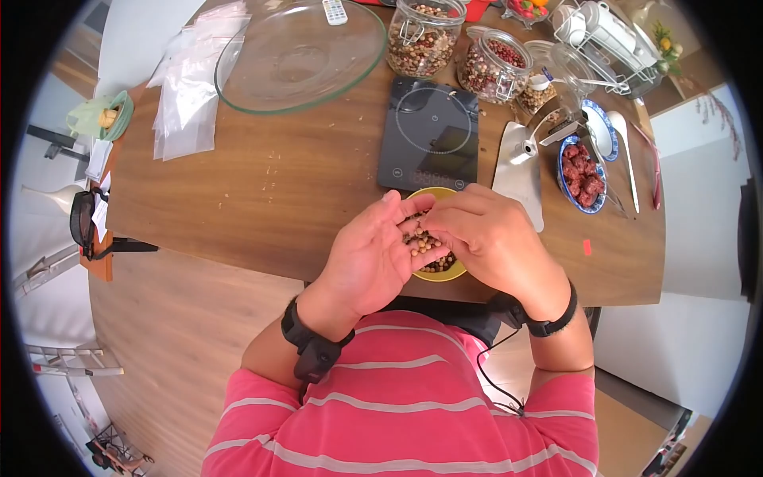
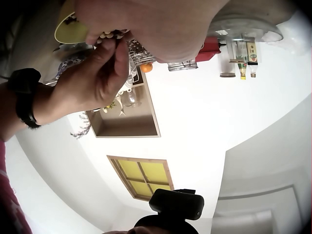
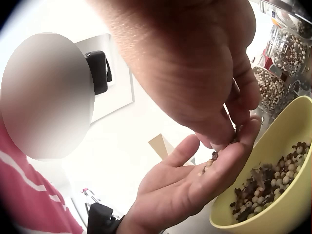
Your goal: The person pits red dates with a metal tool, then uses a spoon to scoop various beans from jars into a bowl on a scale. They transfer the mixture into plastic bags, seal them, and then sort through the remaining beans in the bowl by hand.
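Yellow bowl (image 1: 442, 277): centre of the head view, near the table's front edge, under both hands; its rim is partly covered by them.
Bowl contents: pale and tan round pieces (image 3: 291, 167) mixed with darker bits; the depth cannot be told.
Left hand (image 1: 366, 250): palm up over the bowl's left side, fingers extended and slightly bent, not closed; a few loose pieces (image 3: 208, 163) lie on the fingers.
Right hand (image 1: 493, 238): palm down, fingers bent, thumb and fingertips drawn together in a pinch on the loose pieces; how many it has cannot be told.
Black scale (image 1: 431, 131): upper centre, above the bowl; display digits unclear.
Large jar (image 1: 421, 52): top centre, glass, mixed red, brown and pale pieces.
Second jar (image 1: 493, 67): just right of it, glass, red and pale pieces.
Third jar (image 1: 536, 97): further right, glass, tan pieces, lid tilted open.
Blue-and-white bowl (image 1: 584, 208): right, dark red wrinkled lumps inside.
Patterned dish (image 1: 608, 137): just beside that bowl, whitish inside, contents unclear.
Glass dish (image 1: 298, 67): upper left, wide and clear, small white keypad remote (image 1: 335, 12) at its upper rim.
Plastic bags (image 1: 187, 111): upper left, clear, overlapping.
Wire rack (image 1: 616, 60): upper right, white cups (image 1: 608, 28) in it.
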The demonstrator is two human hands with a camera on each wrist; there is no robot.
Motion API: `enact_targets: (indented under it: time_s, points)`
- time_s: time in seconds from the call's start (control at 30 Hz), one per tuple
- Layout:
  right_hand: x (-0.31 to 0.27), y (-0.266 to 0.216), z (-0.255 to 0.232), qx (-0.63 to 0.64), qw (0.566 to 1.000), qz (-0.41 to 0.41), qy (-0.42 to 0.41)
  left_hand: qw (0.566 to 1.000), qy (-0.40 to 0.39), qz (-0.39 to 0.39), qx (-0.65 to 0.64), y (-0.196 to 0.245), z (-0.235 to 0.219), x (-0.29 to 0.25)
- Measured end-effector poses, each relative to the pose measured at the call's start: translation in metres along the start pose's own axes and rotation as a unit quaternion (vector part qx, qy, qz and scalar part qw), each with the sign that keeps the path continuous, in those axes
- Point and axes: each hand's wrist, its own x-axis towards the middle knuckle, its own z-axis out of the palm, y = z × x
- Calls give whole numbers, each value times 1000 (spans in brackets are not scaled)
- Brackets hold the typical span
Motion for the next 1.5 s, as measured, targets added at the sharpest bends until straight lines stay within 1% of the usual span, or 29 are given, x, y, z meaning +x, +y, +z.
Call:
enact_targets:
  time_s: [0.1, 0.17, 0.3, 0.37, 0.4, 0.47, 0.53, 0.6, 0.73, 0.8, 0.87, 0.9, 0.97, 1.1, 1.17, 1.2, 1.3, 1.37, 1.4, 1.47, 1.5]
  points:
    - [-1, 3, -1, -4, 1000, -2, 11, 1000, 1, -4, 4, -1, -1, 0]
    - [-3, 8, -3, 28, 999, 20, 26, 1000, 4, -2, 9, 0, 5, -1]
    - [-6, 1, -3, 30, 999, 23, 23, 1000, 8, -8, 9, -1, 5, -1]
    - [-6, -2, 2, 5, 1000, -3, 19, 1000, -3, -8, 11, -4, 3, 2]
    - [-6, -3, 1, 4, 1000, -2, 19, 1000, -13, -3, 10, -6, 1, 3]
    - [-5, -4, -1, -9, 1000, 15, -19, 1000, -9, -4, 16, -9, 1, 5]
    - [-6, -3, -1, -20, 999, 11, -35, 1000, -4, -3, 23, -12, 3, 6]
    - [-7, -4, 0, -32, 998, 9, -49, 999, 27, -9, 19, -13, 7, 6]
    - [-8, -1, 2, 9, 1000, 2, -20, 999, 7, -12, 37, -13, 4, 7]
    - [-9, 3, 1, 31, 999, 0, -14, 999, -29, -23, 34, -13, 3, 5]
    - [-11, 6, -2, 94, 995, 29, 1, 999, -12, -21, 36, -14, 5, 5]
    - [-11, 7, -6, 95, 995, 29, 1, 999, 3, -20, 39, -15, 6, 4]
    - [-11, 9, -13, 80, 991, 90, 53, 999, 0, -16, 41, -15, 5, 1]
    - [-13, 19, -9, 52, 993, 92, 57, 999, 1, -11, 51, -12, 6, -1]
    - [-14, 18, -7, 67, 992, 108, 12, 999, -1, -18, 52, -10, 3, -3]
    - [-14, 18, -6, 70, 992, 106, 9, 998, -5, -25, 52, -9, 1, -5]
    - [-12, 15, -3, 44, 994, 95, 22, 998, -6, -26, 59, -7, 3, -8]
    - [-8, 6, -3, 40, 992, 112, 42, 998, 2, -22, 54, -7, 6, -8]
    - [-6, 3, -3, 39, 992, 112, 41, 999, 7, -20, 48, -7, 7, -8]
    - [-2, -1, -3, 68, 997, 26, -23, 999, -11, -15, 43, -8, 6, -6]
    - [-1, -5, 0, 66, 997, 27, -22, 999, -26, -10, 39, -8, 4, -5]
